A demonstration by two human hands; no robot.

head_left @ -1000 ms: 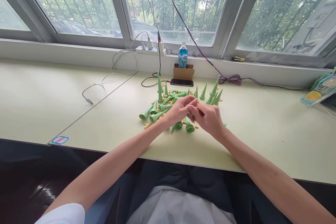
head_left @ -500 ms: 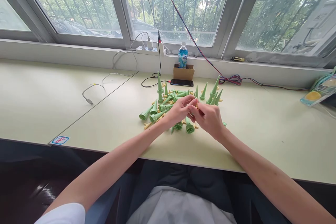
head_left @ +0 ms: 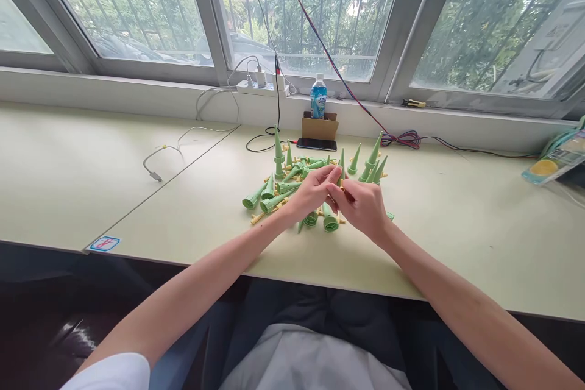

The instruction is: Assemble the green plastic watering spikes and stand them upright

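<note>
My left hand (head_left: 315, 190) and my right hand (head_left: 364, 202) meet over a pile of green plastic plant-watering spikes. A small yellow valve (head_left: 342, 189) shows between the pinched thumb and forefinger of the right. The left is closed too, its fingertips against the right's; what lies inside it is hidden. A pointed green spike (head_left: 342, 160) rises just behind the fingers; whether it is held or standing, I cannot tell. Several spikes lie to the left, among them an open-ended one (head_left: 275, 202). Others stand upright, such as a tall one (head_left: 373, 152) at the right.
Behind the pile lies a black phone (head_left: 316, 144), in front of a cardboard box (head_left: 320, 128) and a blue bottle (head_left: 319, 97). A white cable (head_left: 179, 147) crosses the table at left. Bundled wires (head_left: 402, 139) and a plastic package (head_left: 551, 164) are at right.
My left thumb and my right fingers have shifted slightly against each other, and the yellow valve shows a little more plainly. The pile and the table things stay put.
</note>
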